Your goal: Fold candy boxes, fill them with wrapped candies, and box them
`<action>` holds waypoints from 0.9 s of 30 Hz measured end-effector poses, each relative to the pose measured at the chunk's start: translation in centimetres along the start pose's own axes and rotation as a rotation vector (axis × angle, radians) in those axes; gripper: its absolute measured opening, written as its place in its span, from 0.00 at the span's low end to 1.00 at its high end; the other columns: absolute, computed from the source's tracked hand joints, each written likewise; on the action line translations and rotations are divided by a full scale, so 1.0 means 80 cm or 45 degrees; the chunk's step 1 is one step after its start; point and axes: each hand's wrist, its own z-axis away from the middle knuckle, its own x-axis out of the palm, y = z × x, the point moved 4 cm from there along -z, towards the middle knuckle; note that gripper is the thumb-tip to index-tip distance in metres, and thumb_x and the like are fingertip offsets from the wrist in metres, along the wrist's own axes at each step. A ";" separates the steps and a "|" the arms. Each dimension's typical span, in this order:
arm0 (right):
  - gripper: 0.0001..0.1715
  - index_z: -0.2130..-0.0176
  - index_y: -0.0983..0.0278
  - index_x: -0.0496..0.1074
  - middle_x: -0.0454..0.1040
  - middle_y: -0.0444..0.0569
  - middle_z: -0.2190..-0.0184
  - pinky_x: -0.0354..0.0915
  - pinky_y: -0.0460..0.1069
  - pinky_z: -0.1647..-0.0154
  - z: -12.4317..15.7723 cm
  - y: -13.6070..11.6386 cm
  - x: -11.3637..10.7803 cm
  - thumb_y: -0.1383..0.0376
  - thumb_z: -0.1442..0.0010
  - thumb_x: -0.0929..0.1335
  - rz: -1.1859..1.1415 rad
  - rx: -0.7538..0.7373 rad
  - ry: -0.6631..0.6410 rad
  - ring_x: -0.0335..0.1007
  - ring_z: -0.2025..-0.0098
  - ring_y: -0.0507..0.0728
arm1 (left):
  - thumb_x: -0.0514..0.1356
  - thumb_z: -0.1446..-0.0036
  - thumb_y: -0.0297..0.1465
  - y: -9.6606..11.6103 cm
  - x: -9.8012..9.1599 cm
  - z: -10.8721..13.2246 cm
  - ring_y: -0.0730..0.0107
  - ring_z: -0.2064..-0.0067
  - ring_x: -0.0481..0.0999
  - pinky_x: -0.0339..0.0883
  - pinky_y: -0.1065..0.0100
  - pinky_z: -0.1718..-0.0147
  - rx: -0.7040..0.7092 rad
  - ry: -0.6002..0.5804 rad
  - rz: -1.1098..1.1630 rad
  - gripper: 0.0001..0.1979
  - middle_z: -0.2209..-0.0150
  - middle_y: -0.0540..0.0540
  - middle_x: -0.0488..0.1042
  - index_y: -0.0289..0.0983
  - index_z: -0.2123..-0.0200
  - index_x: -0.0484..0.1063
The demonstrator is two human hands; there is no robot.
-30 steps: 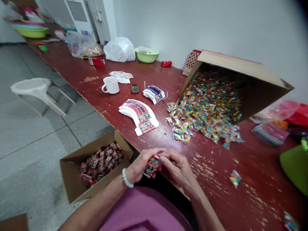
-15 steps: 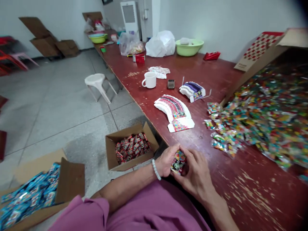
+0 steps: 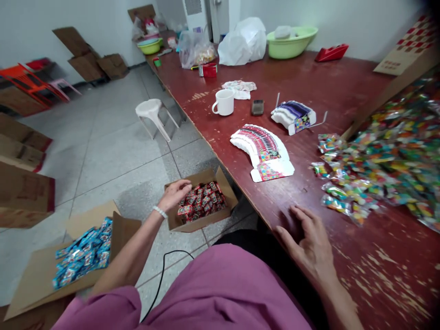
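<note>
My left hand reaches down over a small cardboard box on the floor, which is full of red printed packs. Its fingers are loosely stretched above the packs and I see nothing in them. My right hand lies flat at the near edge of the red table, fingers spread and empty. A fan of flat printed cartons lies just beyond it. A heap of small colourful candy bags spills out at the right.
A second carton stack, a white mug and a phone lie farther back. On the floor at left is a box of blue packs, with a white stool behind. A black cable runs by my lap.
Both hands held a small colourful pack at the table edge. Now they are apart: the left has gone down to the floor box, the right rests empty on the table. The view has swung left.
</note>
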 end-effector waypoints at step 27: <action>0.17 0.49 0.60 0.70 0.72 0.54 0.51 0.65 0.58 0.52 -0.002 -0.006 0.006 0.66 0.39 0.66 0.011 0.036 -0.008 0.69 0.51 0.62 | 0.58 0.46 0.54 0.261 0.197 -0.060 0.50 0.50 0.63 0.57 0.58 0.57 0.788 -0.051 -0.818 0.30 0.51 0.38 0.66 0.41 0.48 0.68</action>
